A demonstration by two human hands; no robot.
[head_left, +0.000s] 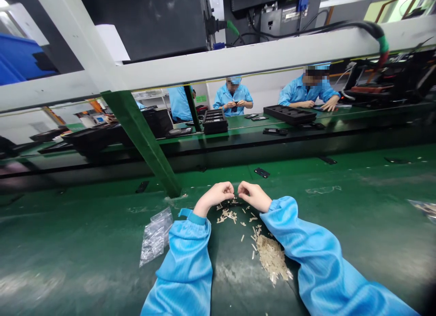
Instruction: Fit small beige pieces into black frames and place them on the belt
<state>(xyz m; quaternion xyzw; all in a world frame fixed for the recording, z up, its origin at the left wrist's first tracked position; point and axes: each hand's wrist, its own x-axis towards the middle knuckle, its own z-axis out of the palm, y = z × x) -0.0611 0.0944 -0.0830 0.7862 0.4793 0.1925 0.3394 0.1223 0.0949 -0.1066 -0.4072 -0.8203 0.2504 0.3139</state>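
Note:
My left hand [215,196] and my right hand [254,195] meet fingertip to fingertip over the green work surface [85,257]. Both have their fingers curled into a pinch; what they hold is too small to name. Just under them lie scattered small pale pieces [229,214]. A larger heap of the same pale pieces [271,258] lies between my blue sleeves, close to the right forearm.
A crumpled clear plastic bag [156,236] lies left of my left sleeve. A green slanted post [145,143] rises from the table just ahead. Beyond, black trays [214,121] sit on a conveyor line where other people in blue coats [233,97] work.

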